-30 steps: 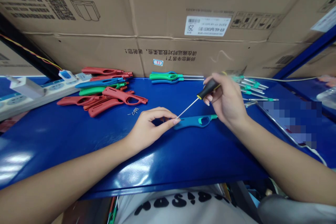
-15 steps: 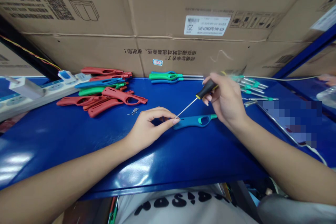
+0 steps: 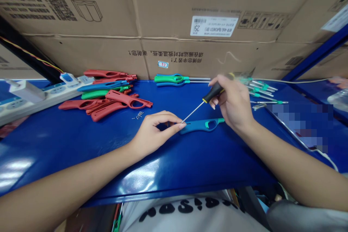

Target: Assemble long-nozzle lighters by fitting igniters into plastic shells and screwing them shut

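Note:
My right hand (image 3: 231, 98) grips the black and yellow handle of a screwdriver (image 3: 193, 112), whose thin shaft slants down to the left. At its tip, the thumb and forefinger of my left hand (image 3: 160, 128) are pinched together. Any small part between those fingertips is too small to make out. Just beneath and to the right of the pinch lies a blue lighter handle (image 3: 197, 127) with a green trigger and a green nozzle end, its left end partly behind my thumb. Several small metal screws or pins (image 3: 138, 115) lie loose beyond my left wrist.
Red, blue and green lighter handles (image 3: 116, 98) are piled at the back left, beside a white power strip (image 3: 54, 92). Lighters with metal rods (image 3: 174, 79) lie at the back. Several metal rods with green ends (image 3: 258, 88) are behind my right hand. A cardboard box (image 3: 163, 25) walls the back.
Almost nothing differs. The screwdriver handle and my right hand have shifted very slightly to the left, while the tip stays at my left fingertips.

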`<action>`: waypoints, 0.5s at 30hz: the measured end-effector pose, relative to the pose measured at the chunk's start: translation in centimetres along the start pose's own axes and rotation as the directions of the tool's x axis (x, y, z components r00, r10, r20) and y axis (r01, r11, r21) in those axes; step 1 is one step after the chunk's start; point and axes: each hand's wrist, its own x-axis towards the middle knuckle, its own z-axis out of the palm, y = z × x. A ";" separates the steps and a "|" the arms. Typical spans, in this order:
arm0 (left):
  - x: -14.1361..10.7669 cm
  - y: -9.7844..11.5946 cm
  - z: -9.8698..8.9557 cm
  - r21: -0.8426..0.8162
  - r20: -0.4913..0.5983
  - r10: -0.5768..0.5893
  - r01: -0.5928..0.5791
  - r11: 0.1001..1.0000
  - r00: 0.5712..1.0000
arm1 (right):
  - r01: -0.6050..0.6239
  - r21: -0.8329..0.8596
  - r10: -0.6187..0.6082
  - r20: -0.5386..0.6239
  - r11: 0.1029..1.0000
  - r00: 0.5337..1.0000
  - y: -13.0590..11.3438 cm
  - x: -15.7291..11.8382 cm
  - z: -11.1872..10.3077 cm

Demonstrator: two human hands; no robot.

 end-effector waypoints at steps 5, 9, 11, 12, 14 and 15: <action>-0.1 -0.3 0.2 0.019 0.006 -0.062 0.061 0.998 0.998 | 0.167 -0.074 -0.151 0.190 0.983 0.970 -1.1 -0.8 0.3; -0.3 -0.5 0.5 0.017 0.056 -0.054 0.053 0.998 0.997 | 0.362 -0.204 -0.335 0.156 0.910 0.929 -1.6 -2.0 0.6; -0.4 -0.5 0.6 0.033 0.084 -0.042 0.040 0.999 0.996 | 0.465 -0.256 -0.450 0.119 0.847 0.885 -1.6 -2.5 0.6; -0.4 -0.5 0.6 0.041 0.092 -0.037 0.034 0.999 0.995 | 0.506 -0.265 -0.489 0.133 0.821 0.862 -1.5 -2.7 0.6; -0.5 -0.6 0.6 0.060 0.099 -0.033 0.028 0.998 0.995 | 0.536 -0.246 -0.485 0.239 0.808 0.841 -1.6 -2.9 0.4; -0.5 -0.6 0.6 0.070 0.103 -0.032 0.024 0.997 0.994 | 0.515 -0.228 -0.436 0.320 0.826 0.841 -1.7 -2.9 0.3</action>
